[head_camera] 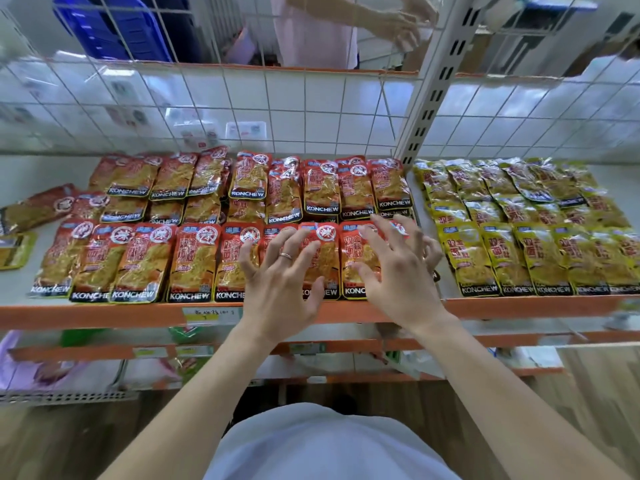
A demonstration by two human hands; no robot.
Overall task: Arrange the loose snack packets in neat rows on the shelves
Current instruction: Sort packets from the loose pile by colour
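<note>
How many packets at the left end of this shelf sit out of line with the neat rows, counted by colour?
red packet: 1, lying askew
yellow packet: 1, cut off by the picture's edge
Total: 2

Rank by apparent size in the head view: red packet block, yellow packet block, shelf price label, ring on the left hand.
1. red packet block
2. yellow packet block, cut off by the frame's right edge, so its full extent is unsure
3. shelf price label
4. ring on the left hand
</note>
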